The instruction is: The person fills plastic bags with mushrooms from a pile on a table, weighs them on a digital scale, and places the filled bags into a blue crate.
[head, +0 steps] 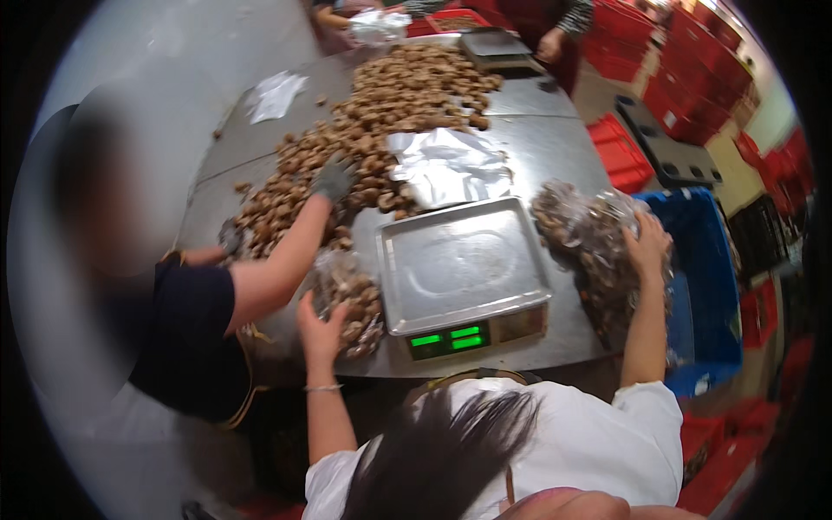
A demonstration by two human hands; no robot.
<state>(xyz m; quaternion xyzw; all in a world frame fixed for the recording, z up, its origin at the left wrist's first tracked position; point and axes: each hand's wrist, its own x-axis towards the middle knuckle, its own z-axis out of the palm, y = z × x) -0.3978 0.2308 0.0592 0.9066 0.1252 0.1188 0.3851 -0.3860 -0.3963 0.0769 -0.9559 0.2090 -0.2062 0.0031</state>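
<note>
My left hand [322, 331] is at the near left side of a clear plastic bag of mushrooms [357, 309], thumb and fingers spread. Whether it grips the plastic does not show. On the right, my right hand [648, 246] has hold of the outer side of another clear bag of mushrooms [601, 237], beside the table's right edge. Between the two bags stands a digital scale with a bare metal tray [465, 263] and a lit green display [448, 339]. Loose brown mushrooms [416, 84] lie heaped beyond it.
A co-worker's gloved hand [335, 179] reaches into the heap from the left. Flat plastic bags [448, 166] lie behind the scale on the metal table [539, 136]. A blue crate [708, 273] stands at the right edge. Across the table are a second scale [495, 44] and other people.
</note>
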